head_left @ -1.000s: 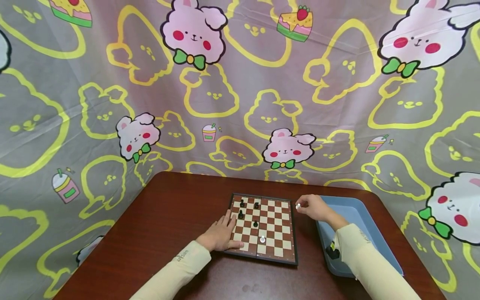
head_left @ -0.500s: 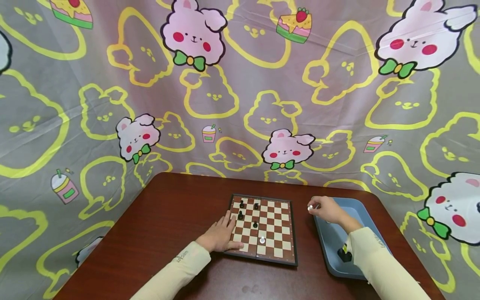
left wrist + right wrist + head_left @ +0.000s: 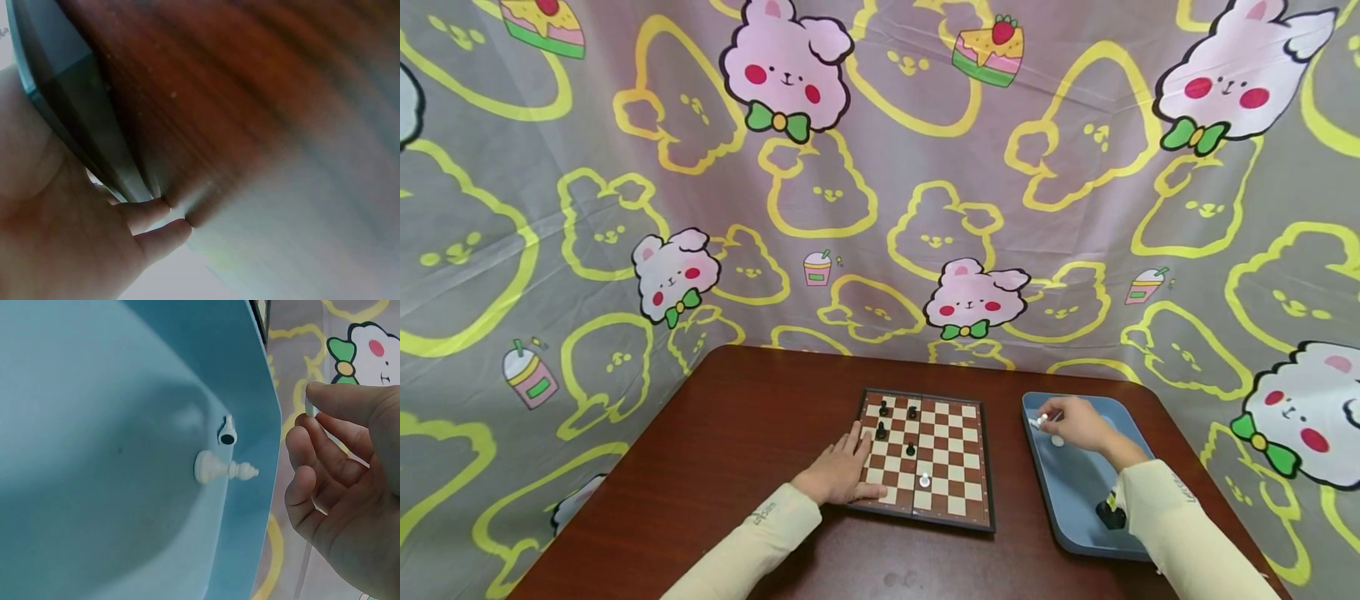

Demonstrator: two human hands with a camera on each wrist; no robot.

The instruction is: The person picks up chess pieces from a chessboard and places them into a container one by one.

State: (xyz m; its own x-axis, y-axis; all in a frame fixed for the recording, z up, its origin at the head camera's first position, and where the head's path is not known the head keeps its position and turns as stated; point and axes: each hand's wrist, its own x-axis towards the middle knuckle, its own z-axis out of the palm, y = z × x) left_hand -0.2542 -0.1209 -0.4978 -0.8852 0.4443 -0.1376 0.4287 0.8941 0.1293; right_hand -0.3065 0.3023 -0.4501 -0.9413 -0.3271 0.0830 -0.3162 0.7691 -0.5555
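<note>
My left hand point(image 3: 837, 472) rests at the left edge of a folding chessboard point(image 3: 953, 454), fingers straight and thumb on its near edge. In the left wrist view, the fingers point(image 3: 164, 240) lie against the board's dark side and the tabletop. Several black chess pieces point(image 3: 882, 430) and one white chess piece point(image 3: 925, 480) stand on the board. Above the far left part of the blue tray point(image 3: 1075, 540), my right hand point(image 3: 1081, 423) pinches a white chess piece point(image 3: 309, 405) between thumb and fingertips. Its kind is mostly hidden. Two white pieces, one bishop-like point(image 3: 219, 469), lie in the tray.
A black object with a yellow patch point(image 3: 1111, 512) sits in the tray's near part, partly hidden by the right sleeve point(image 3: 1180, 525). Brown tabletop point(image 3: 760, 408) surrounds board and tray. A patterned curtain point(image 3: 880, 208) hangs behind the table.
My right hand has moved right, from beside the board to over the tray, with the white chess piece still pinched. White pieces in the tray came into view. The left hand stays put.
</note>
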